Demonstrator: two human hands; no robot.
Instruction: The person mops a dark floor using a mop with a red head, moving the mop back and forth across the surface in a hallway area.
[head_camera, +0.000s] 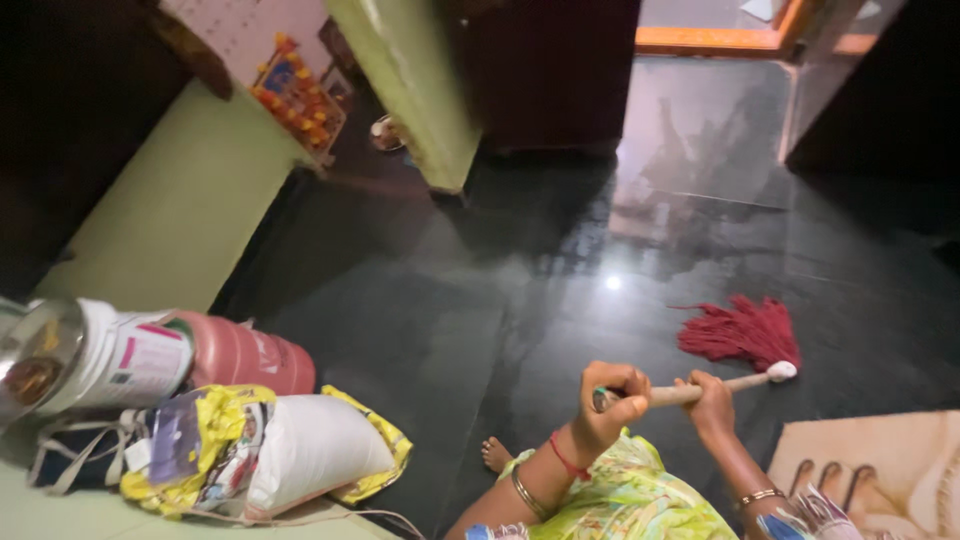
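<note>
Left hand (610, 400): fingers closed round mop handle (690, 392) top end.
Right hand (712, 402): fingers gripping handle lower.
Mop head (742, 332): red, on dark floor (520, 280), 2 o'clock of hands.
Packages: white bucket (120, 358), pink drum (245, 355), yellow-white sack (290, 450), 9 o'clock.
Mat (900, 470): 4 o'clock.

Mop handle (690, 393) mid hidden by right hand (712, 400).

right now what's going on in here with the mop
A person holds a mop handle with both hands: the left hand wraps its upper end, the right hand grips nearer the head. The red mop head lies spread on the dark glossy floor. A bare foot shows below. Against the green wall sit a white bucket, a pink container and a filled sack.
</note>
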